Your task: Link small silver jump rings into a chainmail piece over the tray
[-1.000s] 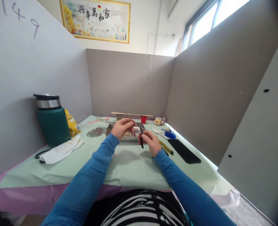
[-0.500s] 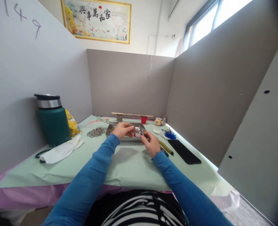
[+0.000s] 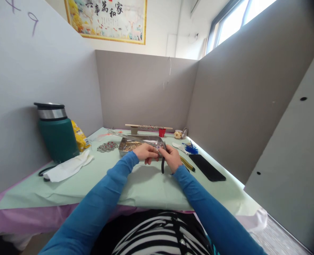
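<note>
My right hand (image 3: 172, 157) is closed round a pair of pliers (image 3: 162, 165), whose dark handle points down toward me and whose jaws rise above the fingers. Close beside it on the left, my left hand (image 3: 147, 153) has its fingers pinched together; what they hold is too small to make out. Both hands are at the front edge of a metal tray (image 3: 122, 148), which holds small gold-coloured beads (image 3: 132, 146) on its left side. Thin wires (image 3: 119, 134) lie across the tray's back left part.
Left of the tray lies a pile of beaded pieces (image 3: 107, 146). Farther left stand a green bottle (image 3: 58, 136) and white cloth (image 3: 68, 168). On the right are a black phone (image 3: 207, 167), yellow-handled tool (image 3: 187, 164) and blue tassel (image 3: 191, 148). A rod (image 3: 149, 126) rests behind on small cups.
My hands have come closer together and moved slightly toward me. The pliers now hang with a handle pointing down. Gold beads in the tray have come into clearer view.
</note>
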A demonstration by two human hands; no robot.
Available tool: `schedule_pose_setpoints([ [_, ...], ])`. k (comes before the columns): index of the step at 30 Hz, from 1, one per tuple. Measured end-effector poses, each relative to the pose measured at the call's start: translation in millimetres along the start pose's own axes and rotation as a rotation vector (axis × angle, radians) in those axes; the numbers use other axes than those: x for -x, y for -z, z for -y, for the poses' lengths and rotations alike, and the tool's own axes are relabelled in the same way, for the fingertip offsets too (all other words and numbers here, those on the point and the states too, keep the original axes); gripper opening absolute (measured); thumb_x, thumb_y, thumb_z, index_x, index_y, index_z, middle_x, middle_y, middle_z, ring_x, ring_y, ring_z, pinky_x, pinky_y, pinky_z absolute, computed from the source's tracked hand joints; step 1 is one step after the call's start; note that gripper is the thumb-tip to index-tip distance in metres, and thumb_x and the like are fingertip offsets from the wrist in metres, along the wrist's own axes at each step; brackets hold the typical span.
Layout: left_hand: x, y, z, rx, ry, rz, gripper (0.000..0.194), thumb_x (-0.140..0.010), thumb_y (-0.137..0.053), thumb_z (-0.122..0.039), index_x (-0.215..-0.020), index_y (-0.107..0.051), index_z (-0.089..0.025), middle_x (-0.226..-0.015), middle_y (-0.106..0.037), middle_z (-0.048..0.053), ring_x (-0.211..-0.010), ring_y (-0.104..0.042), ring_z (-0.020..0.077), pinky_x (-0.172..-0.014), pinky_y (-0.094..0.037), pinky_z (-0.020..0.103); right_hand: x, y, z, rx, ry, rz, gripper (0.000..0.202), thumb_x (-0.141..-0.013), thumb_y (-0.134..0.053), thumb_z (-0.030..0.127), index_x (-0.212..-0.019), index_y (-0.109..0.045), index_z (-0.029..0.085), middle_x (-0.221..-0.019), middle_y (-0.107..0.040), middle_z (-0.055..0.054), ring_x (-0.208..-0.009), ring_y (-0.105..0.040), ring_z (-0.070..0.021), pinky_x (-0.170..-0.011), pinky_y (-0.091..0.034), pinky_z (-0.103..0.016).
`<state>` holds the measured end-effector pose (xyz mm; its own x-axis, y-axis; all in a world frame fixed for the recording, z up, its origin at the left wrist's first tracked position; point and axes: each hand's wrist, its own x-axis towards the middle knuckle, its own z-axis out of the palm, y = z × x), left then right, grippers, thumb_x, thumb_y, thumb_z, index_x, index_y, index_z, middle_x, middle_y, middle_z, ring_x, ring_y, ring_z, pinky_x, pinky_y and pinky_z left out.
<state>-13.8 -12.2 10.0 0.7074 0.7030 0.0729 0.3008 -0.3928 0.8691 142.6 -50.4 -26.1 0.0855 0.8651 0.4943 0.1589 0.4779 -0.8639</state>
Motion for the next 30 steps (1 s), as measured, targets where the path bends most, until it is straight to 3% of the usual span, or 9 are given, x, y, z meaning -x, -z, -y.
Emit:
schedule_pose_setpoints([
  [5,-5.0,-3.7,3.6,0.126,0.033,-0.043,0.017,-0.069,-0.065,-0.024,-0.076,-0.056,-0.011,-0.071,-0.067,0.006,-0.041,-0.058,0.0104,-0.037,-0.040,0.019,0.1,-0.7,4.1,0.069,0.002,-0.106,0.023,-0.070,-0.057,0.038,-0.071,-0.059,0.015,-0.061,-0.055,0.001,-0.059,-0.046,-0.0124,-0.057,-0.038,-0.024],
  [8,-5.0,-6.2,4.0,0.064,0.019,-0.062,0.012,-0.071,-0.062,-0.021,-0.076,-0.056,-0.012,-0.060,-0.064,0.003,-0.039,-0.058,0.0111,-0.036,-0.040,0.018,0.5,-1.7,1.6,0.162,0.041,-0.129,0.022,-0.070,-0.056,0.038,-0.066,-0.057,0.016,-0.057,-0.050,0.003,-0.056,-0.041,-0.0112,-0.055,-0.034,-0.024],
  [12,-3.2,-9.4,2.6,-0.079,0.009,-0.097,0.006,-0.074,-0.058,-0.018,-0.075,-0.058,-0.012,-0.035,-0.049,-0.005,-0.028,-0.049,0.0101,-0.032,-0.036,0.016,1.6,-2.8,-1.8,0.296,0.116,-0.169,0.023,-0.071,-0.055,0.039,-0.062,-0.055,0.018,-0.055,-0.046,0.003,-0.056,-0.038,-0.0115,-0.054,-0.031,-0.024],
  [15,-3.5,-10.3,2.3,0.002,0.016,-0.097,0.006,-0.072,-0.059,-0.017,-0.074,-0.058,-0.012,-0.047,-0.058,-0.001,-0.035,-0.056,0.0107,-0.036,-0.041,0.017,2.4,-3.0,-1.2,0.350,0.147,-0.223,0.024,-0.072,-0.054,0.039,-0.059,-0.051,0.019,-0.054,-0.044,0.003,-0.056,-0.037,-0.0117,-0.055,-0.031,-0.024],
  [19,-5.4,-9.2,4.1,0.135,0.000,-0.038,0.015,-0.064,-0.066,-0.015,-0.077,-0.061,-0.011,-0.073,-0.068,0.006,-0.058,-0.065,0.0137,-0.051,-0.051,0.021,3.1,-3.1,1.1,0.319,0.139,-0.238,0.023,-0.071,-0.055,0.038,-0.060,-0.052,0.018,-0.054,-0.045,0.003,-0.057,-0.038,-0.0124,-0.055,-0.032,-0.025],
  [23,-7.6,-8.8,6.7,0.179,-0.023,-0.080,0.020,-0.060,-0.069,-0.015,-0.079,-0.065,-0.011,-0.070,-0.068,0.005,-0.062,-0.064,0.0136,-0.059,-0.052,0.024,1.8,-2.7,1.4,0.262,0.096,-0.240,0.023,-0.070,-0.056,0.038,-0.059,-0.051,0.018,-0.054,-0.045,0.003,-0.055,-0.038,-0.0115,-0.054,-0.031,-0.024],
  [27,-8.9,-9.7,7.3,0.182,-0.030,-0.080,0.011,-0.060,-0.066,-0.012,-0.072,-0.067,-0.012,-0.060,-0.065,0.002,-0.056,-0.062,0.0125,-0.059,-0.052,0.024,-1.6,-0.8,-1.4,0.157,0.034,-0.247,0.028,-0.067,-0.058,0.040,-0.055,-0.045,0.018,-0.052,-0.039,0.005,-0.053,-0.034,-0.0096,-0.049,-0.029,-0.023],
  [30,-8.7,-10.4,6.2,0.152,-0.051,-0.079,0.013,-0.058,-0.065,-0.008,-0.069,-0.067,-0.012,-0.057,-0.063,0.001,-0.055,-0.060,0.0112,-0.058,-0.051,0.023,-4.4,1.3,-5.2,0.073,-0.002,-0.242,0.027,-0.067,-0.060,0.041,-0.058,-0.049,0.017,-0.053,-0.041,0.005,-0.053,-0.035,-0.0093,-0.050,-0.031,-0.022],
])
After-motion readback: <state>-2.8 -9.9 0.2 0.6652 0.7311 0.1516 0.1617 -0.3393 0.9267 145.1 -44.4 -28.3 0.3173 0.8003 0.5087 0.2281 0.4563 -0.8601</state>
